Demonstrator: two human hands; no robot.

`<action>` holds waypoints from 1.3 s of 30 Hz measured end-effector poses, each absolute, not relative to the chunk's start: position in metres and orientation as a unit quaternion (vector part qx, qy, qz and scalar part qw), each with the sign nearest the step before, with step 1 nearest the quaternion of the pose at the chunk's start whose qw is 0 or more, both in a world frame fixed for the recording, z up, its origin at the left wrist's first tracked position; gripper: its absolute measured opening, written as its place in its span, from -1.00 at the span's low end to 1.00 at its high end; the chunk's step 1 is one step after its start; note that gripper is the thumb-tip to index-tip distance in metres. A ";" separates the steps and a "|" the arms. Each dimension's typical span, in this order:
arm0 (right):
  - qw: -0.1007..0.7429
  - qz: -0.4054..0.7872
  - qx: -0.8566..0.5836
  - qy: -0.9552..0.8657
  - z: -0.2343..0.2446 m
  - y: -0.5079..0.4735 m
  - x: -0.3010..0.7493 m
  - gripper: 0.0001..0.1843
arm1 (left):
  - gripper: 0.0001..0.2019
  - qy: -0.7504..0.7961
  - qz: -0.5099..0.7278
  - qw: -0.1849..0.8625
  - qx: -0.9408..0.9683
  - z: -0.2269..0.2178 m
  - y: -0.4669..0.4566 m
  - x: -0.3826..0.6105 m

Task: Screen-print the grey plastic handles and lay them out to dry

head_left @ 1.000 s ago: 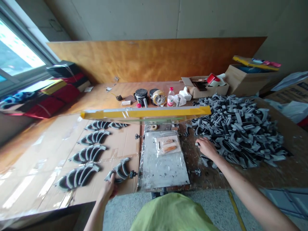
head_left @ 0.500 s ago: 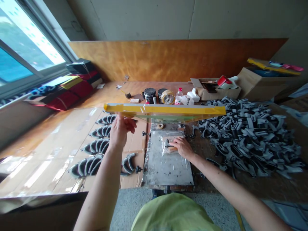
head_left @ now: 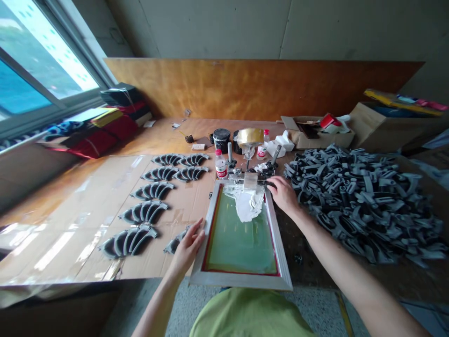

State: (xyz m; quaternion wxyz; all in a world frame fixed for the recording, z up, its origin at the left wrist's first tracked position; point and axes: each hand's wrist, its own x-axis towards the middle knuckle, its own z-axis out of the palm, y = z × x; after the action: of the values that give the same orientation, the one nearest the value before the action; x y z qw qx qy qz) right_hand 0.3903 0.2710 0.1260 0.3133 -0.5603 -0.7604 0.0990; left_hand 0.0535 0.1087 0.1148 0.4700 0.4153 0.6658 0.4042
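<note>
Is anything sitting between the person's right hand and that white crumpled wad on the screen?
Yes, but only the screen frame's raised right edge. The right hand is just outside it, near the far corner, and the white crumpled wad lies just inside, on the green mesh.

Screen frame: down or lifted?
Down. The aluminium screen frame lies flat over the press bed, its far rail held in the clamps, with the left hand resting against its near-left side.
</note>
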 end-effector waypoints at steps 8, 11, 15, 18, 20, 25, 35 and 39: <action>0.036 0.058 -0.531 -0.845 0.134 0.288 0.319 -0.82 | -0.12 0.661 0.381 0.530 0.370 0.046 0.108 0.057; 0.026 0.051 -0.472 -0.880 0.122 0.264 0.325 -0.87 | -0.15 0.667 0.377 0.531 0.362 0.041 0.108 0.053; 0.035 0.055 -0.363 -0.929 0.118 0.230 0.348 -0.76 | -0.20 0.665 0.365 0.536 0.371 0.035 0.107 0.051; 0.043 0.078 -0.312 -0.946 0.125 0.228 0.360 -0.73 | -0.20 0.666 0.367 0.534 0.370 0.034 0.107 0.052; 0.051 0.100 -0.299 -0.948 0.129 0.237 0.360 -0.74 | -0.20 0.666 0.373 0.529 0.369 0.036 0.108 0.053; 0.144 0.071 -0.352 -0.922 0.112 0.241 0.344 -0.75 | -0.21 0.658 0.381 0.532 0.372 0.043 0.107 0.054; 0.177 0.145 -0.396 -0.889 0.127 0.258 0.349 -0.74 | -0.17 0.662 0.389 0.533 0.357 0.075 0.108 0.058; 0.158 0.137 -0.502 -0.839 0.151 0.305 0.335 -0.26 | -0.16 0.641 0.390 0.557 0.355 0.112 0.112 0.053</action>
State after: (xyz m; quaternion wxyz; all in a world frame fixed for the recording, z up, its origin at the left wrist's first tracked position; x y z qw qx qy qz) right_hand 0.3351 0.3049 0.1514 0.1580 -0.5023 -0.8389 0.1374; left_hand 0.0533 0.1119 0.1119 0.5574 0.3552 0.6410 0.3902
